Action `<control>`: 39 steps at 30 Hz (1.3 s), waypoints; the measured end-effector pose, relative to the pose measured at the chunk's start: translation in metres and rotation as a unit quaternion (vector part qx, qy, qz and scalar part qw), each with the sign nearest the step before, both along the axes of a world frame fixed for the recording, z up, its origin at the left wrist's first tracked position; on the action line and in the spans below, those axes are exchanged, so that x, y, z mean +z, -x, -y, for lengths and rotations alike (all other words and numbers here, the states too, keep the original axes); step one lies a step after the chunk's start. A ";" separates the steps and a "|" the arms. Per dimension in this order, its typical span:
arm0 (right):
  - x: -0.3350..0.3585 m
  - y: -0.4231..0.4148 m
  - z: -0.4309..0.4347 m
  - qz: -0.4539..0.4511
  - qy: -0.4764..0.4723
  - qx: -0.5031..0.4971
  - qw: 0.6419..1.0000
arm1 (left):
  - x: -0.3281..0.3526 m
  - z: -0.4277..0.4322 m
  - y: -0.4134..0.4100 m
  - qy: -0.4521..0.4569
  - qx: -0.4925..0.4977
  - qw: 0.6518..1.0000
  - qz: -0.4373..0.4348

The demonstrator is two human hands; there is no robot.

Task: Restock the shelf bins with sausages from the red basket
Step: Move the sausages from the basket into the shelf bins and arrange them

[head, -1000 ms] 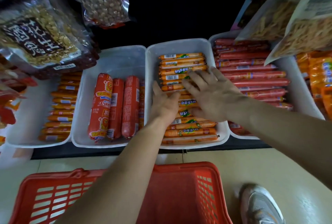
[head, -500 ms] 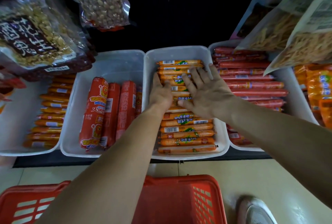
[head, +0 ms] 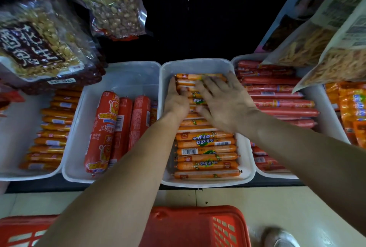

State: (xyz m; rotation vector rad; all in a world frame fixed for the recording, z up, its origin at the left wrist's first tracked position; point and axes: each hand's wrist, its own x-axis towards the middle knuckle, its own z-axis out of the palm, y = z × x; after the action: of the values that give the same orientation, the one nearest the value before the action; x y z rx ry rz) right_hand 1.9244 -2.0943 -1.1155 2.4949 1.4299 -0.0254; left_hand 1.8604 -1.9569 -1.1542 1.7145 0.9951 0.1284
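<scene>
Two hands of mine are reaching over the red basket (head: 198,225), which is sitting on the pale floor nearest me, its mesh wall showing at the right. Beyond it, the white bin (head: 202,66) is holding orange corn sausages (head: 206,150), slim tubes with green-and-yellow print and barcodes, lying crosswise in a neat stack. My left hand (head: 176,100) is pressing flat along the stack's left edge, fingers straight and together, gripping nothing. My right hand (head: 223,100) is lying spread and palm-down on the far rows, holding nothing that I can see. The left neighbouring bin is carrying thick red ham sausages (head: 103,134); the right one is carrying long red sausages (head: 277,96).
</scene>
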 end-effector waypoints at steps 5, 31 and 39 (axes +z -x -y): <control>-0.007 -0.015 -0.006 0.022 0.063 -0.015 0.998 | 0.001 0.001 -0.001 0.045 0.072 0.996 -0.004; 0.005 0.015 0.010 -0.055 -0.037 -0.040 0.997 | 0.020 0.043 0.068 -0.018 -0.060 0.994 -0.089; 0.002 0.061 0.046 -0.115 0.162 0.103 0.975 | 0.062 0.049 0.115 -0.070 -0.155 0.983 -0.068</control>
State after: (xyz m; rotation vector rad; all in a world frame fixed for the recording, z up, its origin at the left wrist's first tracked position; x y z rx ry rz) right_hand 1.8630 -2.1401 -1.1136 2.1234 1.6176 -0.4828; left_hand 1.7450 -2.0058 -1.0926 2.0075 0.8198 -0.1241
